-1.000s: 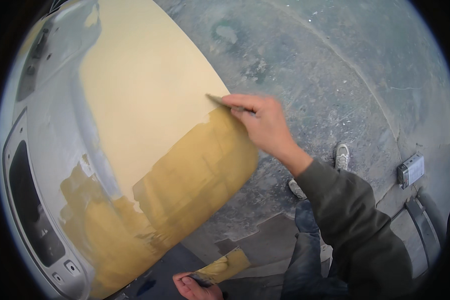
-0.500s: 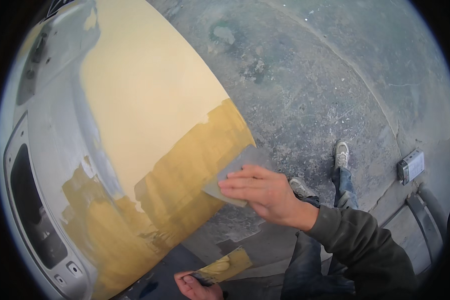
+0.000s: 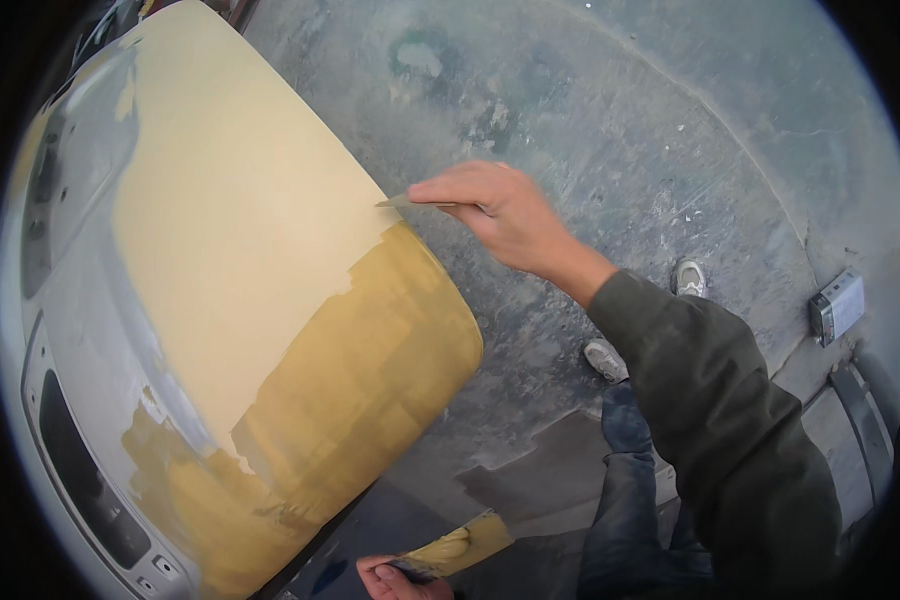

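Observation:
A curved car body panel [image 3: 230, 220] fills the left half, coated pale cream above and darker mustard-yellow [image 3: 360, 370] lower down, with bare grey patches along its left side. My right hand [image 3: 500, 215] grips a thin flat spreader [image 3: 393, 202], seen nearly edge-on, at the panel's right edge near the boundary of the two yellows. Low in the view, my left hand [image 3: 400, 582] is closed on a flat mixing board [image 3: 475, 542] carrying a mound of yellow paste.
My feet [image 3: 605, 360] stand on a stained grey concrete floor [image 3: 660, 150]. A metal can [image 3: 836, 306] lies at the right, above some dark curved parts [image 3: 860, 430]. A dark blue surface [image 3: 330, 575] shows beneath the panel's lower edge.
Since half a second ago my right hand has swung up and left from the lower edge, turning the spreader edge-on. The panel appears farther left as the view shifts. My left hand stays low.

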Motion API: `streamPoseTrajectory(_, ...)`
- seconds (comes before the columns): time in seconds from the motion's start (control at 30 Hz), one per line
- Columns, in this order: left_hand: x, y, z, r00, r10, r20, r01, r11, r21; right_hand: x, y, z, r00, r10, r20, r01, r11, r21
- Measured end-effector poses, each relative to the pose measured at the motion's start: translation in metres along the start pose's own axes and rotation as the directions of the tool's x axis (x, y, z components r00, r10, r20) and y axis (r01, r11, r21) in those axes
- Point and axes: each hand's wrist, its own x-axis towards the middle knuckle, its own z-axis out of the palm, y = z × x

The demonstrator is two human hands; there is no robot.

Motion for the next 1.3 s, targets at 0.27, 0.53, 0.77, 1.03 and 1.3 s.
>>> streamPoseTrajectory(0.27, 0.0, 0.005, 0.017, 1.0, -0.022, -0.005, 0.023, 0.999, 0.028, -0.07, 0.004, 0.008, 0.991, -0.096, 0.088, 0.096, 0.995, 0.005)
streamPoseTrajectory(0.53, 0.001, 0.018, 0.023, 0.997, -0.071, 0.022, 0.071, 0.997, 0.0, -0.106, -0.022, -0.03, 0.506, 0.817, 0.278, -0.727, 0.23, 0.647)
streamPoseTrajectory(0.77, 0.0, 0.016, 0.021, 0.991, -0.137, -0.007, 0.135, 0.984, -0.117, -0.089, -0.039, -0.013, 0.097, 0.729, 0.678, -0.82, -0.327, 0.469)
streamPoseTrajectory(1.03, -0.002, 0.02, 0.021, 0.987, -0.153, -0.043, 0.148, 0.984, -0.102, -0.034, -0.031, 0.0, 0.112, 0.769, 0.629, -0.828, -0.279, 0.487)
streamPoseTrajectory(1.3, -0.004, 0.025, 0.017, 0.985, -0.161, -0.068, 0.156, 0.985, -0.079, -0.002, -0.031, 0.008, 0.167, 0.833, 0.527, -0.784, -0.212, 0.583)
